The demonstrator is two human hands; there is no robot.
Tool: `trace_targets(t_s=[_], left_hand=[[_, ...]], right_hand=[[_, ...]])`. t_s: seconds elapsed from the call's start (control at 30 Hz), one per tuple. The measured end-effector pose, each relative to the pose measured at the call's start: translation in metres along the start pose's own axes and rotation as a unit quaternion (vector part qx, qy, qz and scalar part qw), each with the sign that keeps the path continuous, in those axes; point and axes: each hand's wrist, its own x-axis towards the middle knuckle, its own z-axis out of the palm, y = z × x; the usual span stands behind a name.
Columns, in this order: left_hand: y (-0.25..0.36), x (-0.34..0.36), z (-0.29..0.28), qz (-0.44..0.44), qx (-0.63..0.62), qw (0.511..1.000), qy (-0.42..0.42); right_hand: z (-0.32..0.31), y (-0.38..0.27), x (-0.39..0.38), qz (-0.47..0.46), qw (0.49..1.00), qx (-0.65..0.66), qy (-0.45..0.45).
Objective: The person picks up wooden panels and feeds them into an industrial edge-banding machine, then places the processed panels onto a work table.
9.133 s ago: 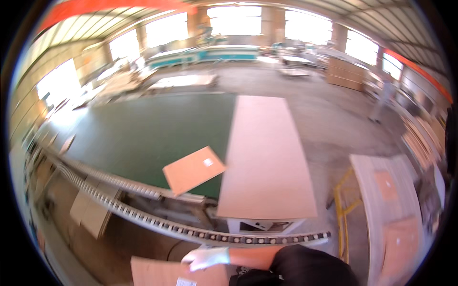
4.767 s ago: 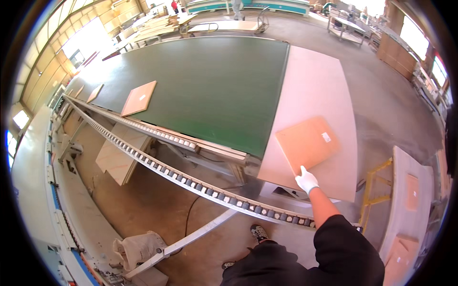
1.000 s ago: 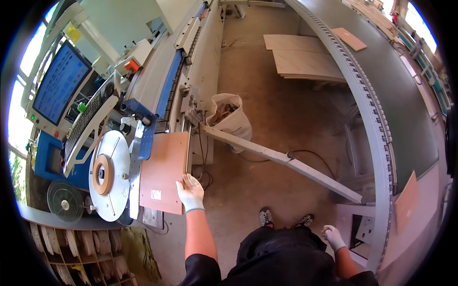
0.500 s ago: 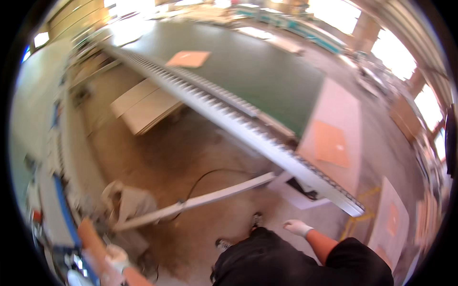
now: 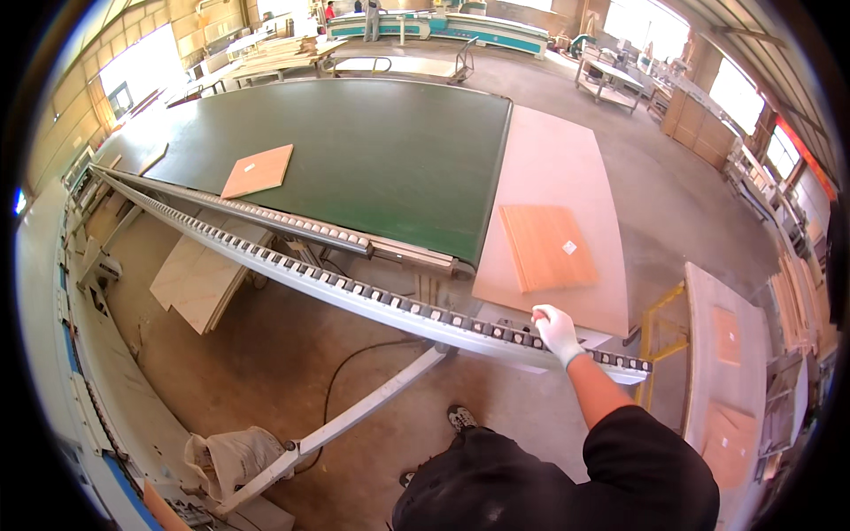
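My right hand (image 5: 556, 333), in a white glove, hangs over the roller rail (image 5: 425, 311) near its right end. Its fingers are curled in, and nothing shows in them. Just beyond it, a stack of wood-grain panels (image 5: 542, 252) with a small white label lies on a pale board (image 5: 567, 168). My left hand is out of view. At the lower left edge, part of a reddish-brown board (image 5: 161, 506) shows beside the machine (image 5: 97, 425).
Past the rail stretches a green conveyor belt (image 5: 390, 159) carrying one wood panel (image 5: 258, 171). Below it lie stacked boards (image 5: 199, 274). A slanted support bar (image 5: 372, 411), a cable (image 5: 332, 389) and a white sack (image 5: 235, 460) are near my feet. More panels (image 5: 728, 336) rest at right.
My right hand has risen and moved forward from beside my body to above the rail. My left hand, earlier at the board at lower left, has gone out of view. The view has shifted.
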Motion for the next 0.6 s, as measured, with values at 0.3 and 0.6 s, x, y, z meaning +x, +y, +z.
trace_targets(t_s=[0.3, 0.6], left_hand=[[-0.202, 0.094, 0.236, -0.076, 0.679, 0.661, 0.310], [-0.239, 0.133, 0.295, -0.096, 0.770, 0.580, 0.249]], right_hand=[[0.002, 0.095, 0.089, 0.176, 0.931, -0.198, -0.250], [-0.002, 0.091, 0.095, 0.169, 0.889, -0.288, -0.313]])
